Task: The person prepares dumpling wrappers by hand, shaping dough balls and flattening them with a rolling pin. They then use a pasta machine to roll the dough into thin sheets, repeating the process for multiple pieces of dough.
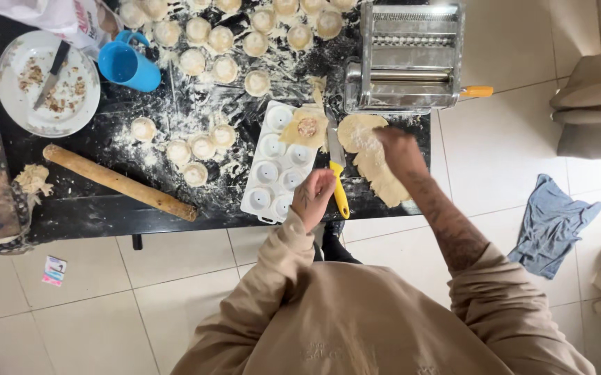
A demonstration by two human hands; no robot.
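Note:
My right hand presses its fingertips on a long sheet of rolled dough lying on the floured black table. My left hand hovers with curled fingers beside a white plastic dumpling mould. A dough square with filling lies on the mould's far end. Between my hands lies a knife with a yellow handle; neither hand holds it.
A metal pasta roller with an orange crank handle stands at the table's far right. Several filled dumplings cover the middle. A wooden rolling pin, blue cup and white plate with knife sit left. A blue cloth lies on the tiled floor.

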